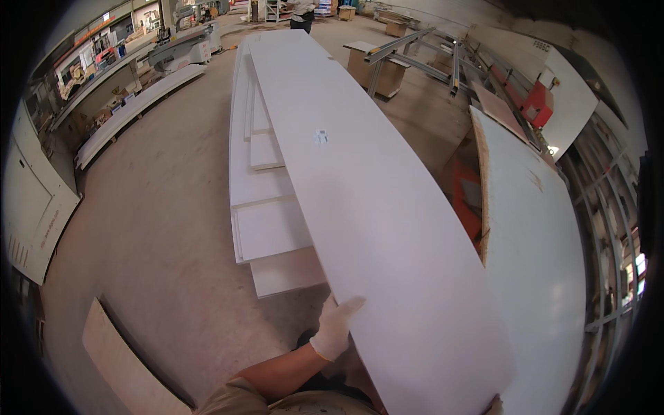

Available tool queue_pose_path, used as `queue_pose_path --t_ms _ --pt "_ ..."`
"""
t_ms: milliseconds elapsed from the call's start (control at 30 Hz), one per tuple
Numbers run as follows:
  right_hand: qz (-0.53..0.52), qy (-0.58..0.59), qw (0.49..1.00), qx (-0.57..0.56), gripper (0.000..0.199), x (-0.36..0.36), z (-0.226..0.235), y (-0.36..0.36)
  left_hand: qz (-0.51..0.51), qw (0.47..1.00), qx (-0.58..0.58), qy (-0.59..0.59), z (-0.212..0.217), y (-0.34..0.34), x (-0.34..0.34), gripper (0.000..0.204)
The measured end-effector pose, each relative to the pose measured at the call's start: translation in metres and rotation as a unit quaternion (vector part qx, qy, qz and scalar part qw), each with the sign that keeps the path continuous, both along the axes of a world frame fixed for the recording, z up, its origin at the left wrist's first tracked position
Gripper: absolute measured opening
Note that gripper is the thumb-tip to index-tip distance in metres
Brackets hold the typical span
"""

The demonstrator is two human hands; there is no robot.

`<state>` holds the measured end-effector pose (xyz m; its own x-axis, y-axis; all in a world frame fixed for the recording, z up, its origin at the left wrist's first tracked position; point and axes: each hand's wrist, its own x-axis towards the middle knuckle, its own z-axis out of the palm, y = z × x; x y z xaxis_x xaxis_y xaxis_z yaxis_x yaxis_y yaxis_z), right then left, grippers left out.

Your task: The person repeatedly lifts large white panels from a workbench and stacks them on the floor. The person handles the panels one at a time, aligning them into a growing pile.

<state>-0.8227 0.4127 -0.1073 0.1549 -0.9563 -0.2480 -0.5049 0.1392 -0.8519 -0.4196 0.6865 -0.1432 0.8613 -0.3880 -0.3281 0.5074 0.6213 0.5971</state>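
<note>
A long white panel (pixel 387 228) stretches away from me, its near end close to my body. My left hand (pixel 335 325), in a whitish glove, is closed on the panel's left edge, the thumb lying on top and the other fingers hidden below. At the near right corner only a bit of my right hand (pixel 496 404) shows, curled over the edge; the rest is hidden. Beneath the panel's left side lies a stack of white boards (pixel 270 225) of different lengths. A small pale blue mark or scrap (pixel 321 136) is on the panel's top face.
On the right stand a large pale sheet (pixel 536 263) with a rough edge and a metal frame (pixel 422 59). A loose board (pixel 128 363) lies on the floor at lower left. Machines (pixel 34 200) line the left side. Beyond the panel's far end stands a person (pixel 302 15).
</note>
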Motion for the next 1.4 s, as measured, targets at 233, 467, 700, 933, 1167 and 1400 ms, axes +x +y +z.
queue_pose_path --t_ms 233,467,700,933,1167,1400 --pt "0.045 -0.369 0.907 0.198 0.053 0.179 0.011 0.047 0.061 0.995 0.077 0.001 0.016 -0.008 0.105 0.045" --pt "0.077 -0.472 0.860 0.176 0.060 0.326 -0.002 0.084 -0.099 0.969 0.172 -0.145 0.002 0.031 0.061 0.047" --pt "0.190 -0.401 0.867 0.227 0.049 0.463 -0.034 0.074 -0.229 0.969 0.071 0.065 0.028 0.058 0.073 0.052" --pt "0.305 -0.150 0.919 0.203 0.046 0.564 0.003 0.072 -0.175 0.983 0.025 0.042 0.010 0.070 0.093 0.049" --pt "0.350 -0.038 0.917 0.187 0.056 0.606 0.003 0.080 -0.344 0.917 0.200 0.037 -0.018 0.148 0.043 0.046" --pt "0.079 -0.329 0.938 0.076 0.044 0.488 -0.143 0.023 -0.248 0.944 0.198 -0.088 -0.045 0.289 0.111 0.038"
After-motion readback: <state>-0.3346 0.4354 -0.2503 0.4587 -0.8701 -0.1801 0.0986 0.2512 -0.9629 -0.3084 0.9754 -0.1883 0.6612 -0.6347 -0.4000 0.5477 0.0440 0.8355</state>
